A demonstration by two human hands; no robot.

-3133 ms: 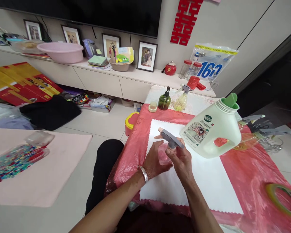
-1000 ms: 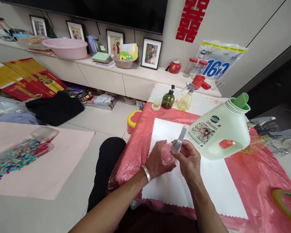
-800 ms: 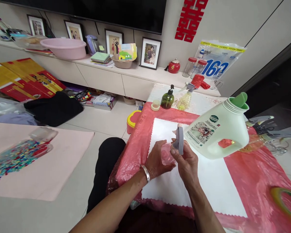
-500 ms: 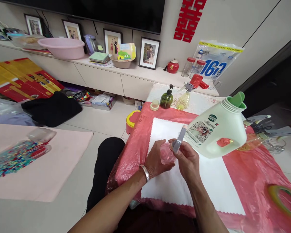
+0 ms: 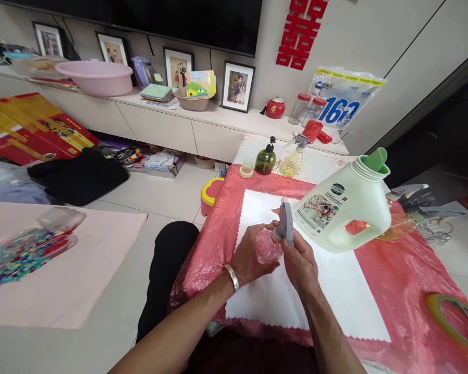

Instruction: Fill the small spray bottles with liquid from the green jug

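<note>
Fingers of my left hand [image 5: 250,255] wrap around a pink clear spray bottle [image 5: 268,246], held tilted above a white cloth [image 5: 273,304] with a scalloped edge. My right hand [image 5: 301,259] grips the grey spray head [image 5: 284,224] at the bottle's neck; whether it is fully seated I cannot tell. Just beyond my right hand stands a large pale green detergent jug [image 5: 349,202], with a green spout in its uncapped mouth. A cream cap [image 5: 246,169], a dark green pump bottle [image 5: 265,159] and a yellowish spray bottle [image 5: 292,162] stand at the far edge.
Red plastic film [image 5: 398,291] covers the table, with a roll of tape [image 5: 454,319] at right. More spray bottles [image 5: 409,218] stand behind the jug. To the left, a pink-topped table [image 5: 62,280] holds colourful small pieces [image 5: 27,257]. A yellow stool [image 5: 208,195] stands on the floor.
My right hand has turned the grey spray head, so it now points more upright on the bottle. My left hand keeps its hold. The whole view shifts slightly.
</note>
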